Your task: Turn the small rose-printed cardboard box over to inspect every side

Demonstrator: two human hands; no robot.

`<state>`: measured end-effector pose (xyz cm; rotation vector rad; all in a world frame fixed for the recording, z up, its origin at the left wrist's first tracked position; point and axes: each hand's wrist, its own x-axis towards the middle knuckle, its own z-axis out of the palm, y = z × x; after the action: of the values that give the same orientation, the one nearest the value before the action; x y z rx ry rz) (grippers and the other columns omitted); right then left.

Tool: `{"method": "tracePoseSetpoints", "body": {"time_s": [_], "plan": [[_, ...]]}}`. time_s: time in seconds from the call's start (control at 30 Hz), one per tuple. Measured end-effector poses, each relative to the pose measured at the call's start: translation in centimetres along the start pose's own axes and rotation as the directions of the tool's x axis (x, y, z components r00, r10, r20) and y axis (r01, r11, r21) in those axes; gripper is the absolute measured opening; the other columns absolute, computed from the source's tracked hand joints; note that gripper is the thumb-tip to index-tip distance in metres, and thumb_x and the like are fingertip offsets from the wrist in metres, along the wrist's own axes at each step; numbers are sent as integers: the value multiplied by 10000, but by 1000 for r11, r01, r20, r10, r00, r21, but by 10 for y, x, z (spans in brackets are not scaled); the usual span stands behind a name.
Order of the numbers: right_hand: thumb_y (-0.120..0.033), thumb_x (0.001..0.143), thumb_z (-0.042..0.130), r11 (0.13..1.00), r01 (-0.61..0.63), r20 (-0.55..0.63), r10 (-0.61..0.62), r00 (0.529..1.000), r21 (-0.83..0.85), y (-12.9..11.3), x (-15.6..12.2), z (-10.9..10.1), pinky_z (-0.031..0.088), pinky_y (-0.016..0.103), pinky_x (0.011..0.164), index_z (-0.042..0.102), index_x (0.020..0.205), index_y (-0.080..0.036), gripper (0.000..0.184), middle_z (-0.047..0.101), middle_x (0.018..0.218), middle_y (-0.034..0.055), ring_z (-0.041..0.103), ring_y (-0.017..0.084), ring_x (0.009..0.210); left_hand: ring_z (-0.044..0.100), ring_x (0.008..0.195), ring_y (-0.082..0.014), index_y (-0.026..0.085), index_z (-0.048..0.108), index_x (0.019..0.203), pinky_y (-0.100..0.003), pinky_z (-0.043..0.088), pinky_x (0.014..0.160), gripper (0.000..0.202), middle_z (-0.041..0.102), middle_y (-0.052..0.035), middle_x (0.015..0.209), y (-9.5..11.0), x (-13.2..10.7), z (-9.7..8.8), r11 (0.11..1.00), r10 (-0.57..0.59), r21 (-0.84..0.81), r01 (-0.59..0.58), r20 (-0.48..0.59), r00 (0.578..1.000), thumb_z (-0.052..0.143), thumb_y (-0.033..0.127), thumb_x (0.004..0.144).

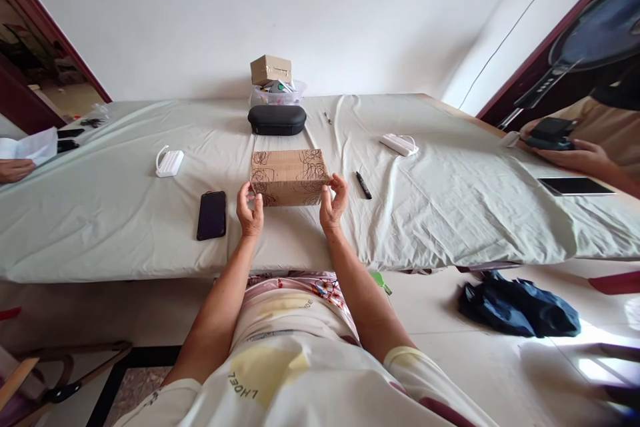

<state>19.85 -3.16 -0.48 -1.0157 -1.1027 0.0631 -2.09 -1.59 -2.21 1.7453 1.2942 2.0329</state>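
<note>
A brown cardboard box (289, 175) with dark scribbled patterns stands on the table covered in a pale green sheet (450, 213). My left hand (250, 210) sits at the box's near left corner, fingers curled and touching it. At the near right corner, my right hand (333, 201) has its fingers spread and bent, touching the box's edge. Neither hand wraps the box fully.
A black phone (211, 214) lies left of my hands, a black marker (363, 185) to the right. Behind the box are a black case (277, 119), a clear tub (280, 95) and a small carton (271, 69). White devices (169, 163) (399, 143) flank them. Another person's hand (580, 157) holds a device at right.
</note>
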Motion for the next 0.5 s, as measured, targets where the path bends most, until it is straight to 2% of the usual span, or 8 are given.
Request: {"method": "tracePoseSetpoints", "body": {"time_s": [0.07, 0.13, 0.27, 0.33, 0.5], "plan": [[-465, 944, 547, 1000, -24, 48, 25, 999, -19, 4, -1, 2, 510, 448, 1007, 518, 1339, -232, 460, 626, 1253, 112, 622, 240, 1112, 661, 1141, -243, 160, 549, 1330, -338, 571, 920, 504, 654, -171, 1268, -3, 0, 3, 999, -46, -6, 46, 24, 999, 505, 528, 989], [-440, 920, 555, 993, -95, 109, 102, 989, -68, 10, -2, 5, 526, 427, 968, 508, 1337, -223, 473, 620, 1251, 117, 610, 242, 1113, 672, 1097, -235, 162, 556, 1308, -325, 584, 874, 434, 675, -158, 1228, -6, 0, 5, 990, -135, 37, 133, 71, 988, 537, 424, 961], [-375, 868, 542, 929, -241, 227, 308, 924, -283, 23, -3, 9, 536, 424, 912, 548, 1227, -208, 396, 628, 1109, 100, 593, 243, 1002, 692, 937, -222, 166, 595, 1209, -312, 585, 807, 351, 713, -118, 1069, -12, 1, 7, 918, -347, 269, 290, 195, 918, 585, 244, 867], [-355, 846, 548, 899, -243, 250, 346, 904, -364, 27, -3, 9, 528, 438, 920, 554, 1204, -210, 386, 624, 1075, 97, 577, 251, 983, 694, 905, -223, 175, 610, 1145, -312, 579, 804, 301, 712, -102, 1018, -12, 2, 7, 894, -383, 336, 298, 224, 896, 594, 215, 847], [-333, 840, 527, 888, -205, 260, 330, 907, -412, 30, -5, 9, 523, 447, 934, 534, 1248, -202, 428, 620, 1097, 113, 570, 265, 1015, 692, 917, -229, 180, 603, 1125, -315, 562, 805, 277, 706, -104, 1023, -11, 3, 6, 889, -381, 358, 286, 229, 896, 583, 207, 850]]}}
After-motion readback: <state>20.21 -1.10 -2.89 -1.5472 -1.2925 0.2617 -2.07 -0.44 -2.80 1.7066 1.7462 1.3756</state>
